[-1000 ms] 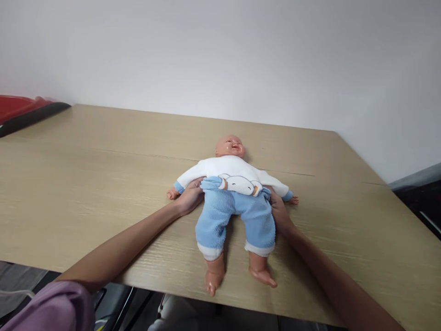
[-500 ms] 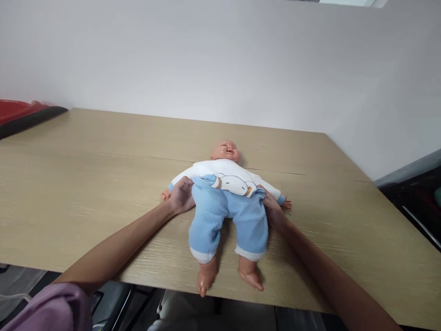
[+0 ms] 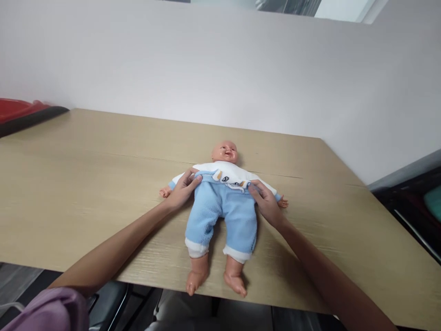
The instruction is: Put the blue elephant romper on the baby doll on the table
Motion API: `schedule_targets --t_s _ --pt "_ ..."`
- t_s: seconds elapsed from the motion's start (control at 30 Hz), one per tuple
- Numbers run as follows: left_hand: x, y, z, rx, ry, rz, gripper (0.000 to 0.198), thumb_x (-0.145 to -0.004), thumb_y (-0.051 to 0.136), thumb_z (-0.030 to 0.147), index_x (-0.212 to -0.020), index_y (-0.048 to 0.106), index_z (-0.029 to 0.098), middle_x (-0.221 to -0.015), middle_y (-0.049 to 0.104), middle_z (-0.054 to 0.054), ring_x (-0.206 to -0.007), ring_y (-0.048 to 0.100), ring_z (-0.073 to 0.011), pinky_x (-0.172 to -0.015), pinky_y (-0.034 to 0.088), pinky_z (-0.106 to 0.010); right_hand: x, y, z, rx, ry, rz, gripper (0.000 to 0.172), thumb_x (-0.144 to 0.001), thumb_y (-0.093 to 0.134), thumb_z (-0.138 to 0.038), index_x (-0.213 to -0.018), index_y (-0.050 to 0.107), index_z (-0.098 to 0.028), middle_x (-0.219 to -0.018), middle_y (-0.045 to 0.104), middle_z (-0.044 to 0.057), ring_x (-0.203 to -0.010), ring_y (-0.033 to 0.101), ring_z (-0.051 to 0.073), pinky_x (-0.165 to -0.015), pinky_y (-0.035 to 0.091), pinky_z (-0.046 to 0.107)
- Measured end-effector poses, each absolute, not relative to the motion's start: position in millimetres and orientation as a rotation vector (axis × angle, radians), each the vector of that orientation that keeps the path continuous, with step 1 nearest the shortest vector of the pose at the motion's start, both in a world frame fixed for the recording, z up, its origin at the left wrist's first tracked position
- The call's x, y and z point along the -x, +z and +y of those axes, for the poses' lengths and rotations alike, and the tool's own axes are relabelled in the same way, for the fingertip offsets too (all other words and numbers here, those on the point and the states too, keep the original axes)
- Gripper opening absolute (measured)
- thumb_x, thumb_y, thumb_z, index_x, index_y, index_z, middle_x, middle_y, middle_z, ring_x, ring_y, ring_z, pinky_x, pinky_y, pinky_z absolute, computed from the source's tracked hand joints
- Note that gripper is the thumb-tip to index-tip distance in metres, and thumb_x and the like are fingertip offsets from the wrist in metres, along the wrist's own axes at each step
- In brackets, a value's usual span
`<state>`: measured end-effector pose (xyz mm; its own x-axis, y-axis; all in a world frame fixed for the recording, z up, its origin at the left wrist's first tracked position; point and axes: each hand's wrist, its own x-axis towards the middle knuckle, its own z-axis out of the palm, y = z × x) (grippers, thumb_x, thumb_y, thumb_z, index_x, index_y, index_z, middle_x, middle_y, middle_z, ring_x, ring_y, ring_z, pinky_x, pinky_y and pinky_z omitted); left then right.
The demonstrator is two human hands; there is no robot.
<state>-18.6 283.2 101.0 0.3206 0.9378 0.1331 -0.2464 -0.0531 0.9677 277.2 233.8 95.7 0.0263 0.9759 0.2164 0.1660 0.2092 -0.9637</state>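
The dressed baby doll [image 3: 223, 195] lies on its back in front of me, head toward the wall and bare feet just inside the table's near edge. I have hold of its light-blue fleece trousers [image 3: 222, 207] by the waistband, at both sides. My left hand [image 3: 182, 188] is closed to a pinch there, thumb on top and fingers curled round behind the cloth; my right hand [image 3: 266, 202] pinches the other side in the same way. Between them, the hem of the white long-sleeved top [image 3: 224, 168] and its animal-face patch [image 3: 231, 178], with orange inside the ears, meet the waistband. The doll's arms spread outward, their blue cuffs and little hands just beyond mine, so each of my hands sits between a sleeve and a trouser leg, hiding part of the waist.

Underneath is a wood-grain table [image 3: 103, 184], crossed by a thin seam near the doll's shoulders. Well apart, at the far left corner, is a red object [image 3: 17, 109] with a dark edge; I can't tell what it is. Off the right side sits something dark with a teal patch [image 3: 433, 202]. A dark chair [image 3: 108, 299] stands below the near edge, beside my purple sleeve [image 3: 57, 312]. Behind everything rises the pale wall [image 3: 172, 69], a window [image 3: 344, 8] cut off along the top
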Motion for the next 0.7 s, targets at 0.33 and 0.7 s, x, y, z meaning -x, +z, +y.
schedule_targets --t_s 0.33,0.7 --pt "21.0 91.9 293.5 -1.368 1.149 0.962 0.045 -0.093 0.075 0.065 -0.098 0.065 0.022 -0.073 0.053 0.005 -0.066 0.045 -0.0132 -0.059 0.033 -0.024 -271.4 104.1 295.1 1.394 0.661 -1.414 0.033 -0.095 0.061 -0.059 -0.094 0.066 -0.026 -0.089 0.070 0.005 -0.080 0.063 0.025 -0.082 0.054 0.041" --pt "18.3 80.4 280.3 -1.440 1.538 0.992 0.037 -0.096 0.074 0.058 -0.105 0.063 0.024 -0.087 0.060 0.001 -0.081 0.054 -0.0176 -0.080 0.043 -0.029 -181.2 191.6 341.8 1.163 0.527 -2.230 0.014 -0.099 0.063 -0.030 -0.105 0.072 -0.021 -0.113 0.078 0.011 -0.105 0.071 0.027 -0.098 0.055 0.042"
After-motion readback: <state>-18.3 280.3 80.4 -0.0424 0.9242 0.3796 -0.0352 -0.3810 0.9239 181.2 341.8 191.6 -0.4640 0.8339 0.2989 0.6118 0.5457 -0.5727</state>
